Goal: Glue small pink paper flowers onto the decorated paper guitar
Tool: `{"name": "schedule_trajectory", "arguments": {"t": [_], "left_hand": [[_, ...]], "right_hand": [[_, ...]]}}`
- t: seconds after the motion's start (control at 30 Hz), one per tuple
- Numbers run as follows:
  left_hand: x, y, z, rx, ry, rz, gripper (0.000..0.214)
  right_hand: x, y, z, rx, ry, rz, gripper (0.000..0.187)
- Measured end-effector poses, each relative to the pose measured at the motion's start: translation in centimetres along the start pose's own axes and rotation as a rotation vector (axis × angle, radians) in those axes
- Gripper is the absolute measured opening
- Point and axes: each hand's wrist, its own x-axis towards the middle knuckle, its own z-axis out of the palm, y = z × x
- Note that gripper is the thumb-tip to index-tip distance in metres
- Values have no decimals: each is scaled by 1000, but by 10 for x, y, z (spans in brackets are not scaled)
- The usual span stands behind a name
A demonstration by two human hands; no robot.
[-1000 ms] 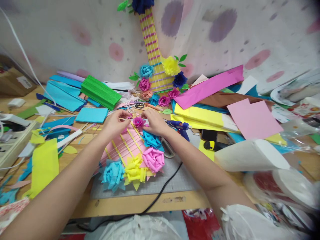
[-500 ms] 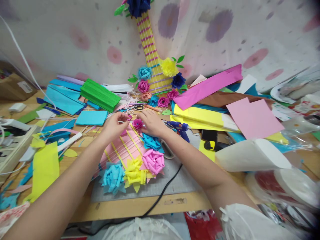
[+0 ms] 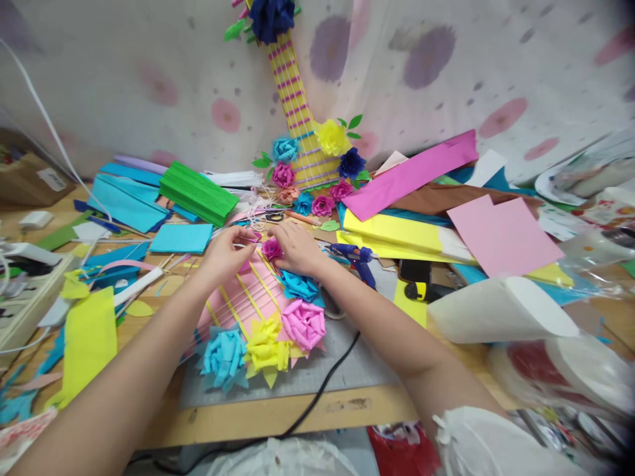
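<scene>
A pink paper guitar body point(image 3: 248, 291) with yellow strips and pale strings lies in front of me. Along its near edge sit a blue paper flower point(image 3: 224, 357), a yellow one and a pink paper flower point(image 3: 303, 324); another blue flower point(image 3: 300, 285) is under my right wrist. My right hand point(image 3: 296, 248) is curled at the far end, its fingers against a small magenta paper flower point(image 3: 271, 248). Opposite it, my left hand point(image 3: 231, 252) has thumb and fingers bent together near bits of magenta paper. What it pinches is hidden.
A finished yellow paper guitar point(image 3: 302, 125) leans on the back curtain. A blue glue gun point(image 3: 354, 254) lies right of my hand, its black cable point(image 3: 322, 387) crossing the grey cutting mat point(image 3: 347, 360). Folded crepe paper, a green stack point(image 3: 197, 193) and a white roll point(image 3: 503, 311) surround the workspace.
The view has shifted slightly. Both hands stay almost where they were, with the right fingers moving a little around the small magenta flower.
</scene>
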Motion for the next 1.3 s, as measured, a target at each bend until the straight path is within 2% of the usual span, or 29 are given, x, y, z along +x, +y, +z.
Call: {"name": "schedule_trajectory", "arguments": {"t": [0.33, 0.63, 0.97, 1.3], "left_hand": [[0, -7, 2, 22, -23, 8, 31], [2, -10, 1, 24, -13, 28, 28], [0, -8, 0, 31, -20, 20, 25], [2, -8, -1, 52, -22, -13, 26]], "right_hand": [[1, -1, -1, 32, -6, 17, 51], [-7, 10, -15, 71, -44, 3, 47], [-2, 13, -7, -19, -35, -45, 41], [-3, 9, -15, 24, -51, -62, 44]]}}
